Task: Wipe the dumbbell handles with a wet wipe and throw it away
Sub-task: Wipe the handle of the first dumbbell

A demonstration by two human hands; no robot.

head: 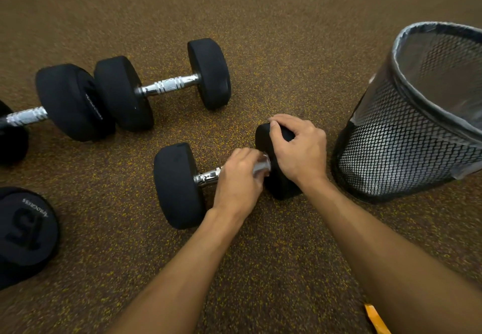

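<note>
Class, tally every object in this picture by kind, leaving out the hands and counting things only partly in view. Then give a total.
Dumbbells: 4
Bin: 1
Wet wipe: 1
Orange strip: 1
Total: 7

Lying on floor (260, 47): black-headed dumbbell (180, 185), chrome handle (207, 176) level, right head gripped by right hand (300, 148). Pinched round handle beside that head by left hand (240, 177): pale wipe (260, 168). Just right: black mesh bin (407, 135), clear liner. Farther back: another dumbbell (167, 86).
</note>
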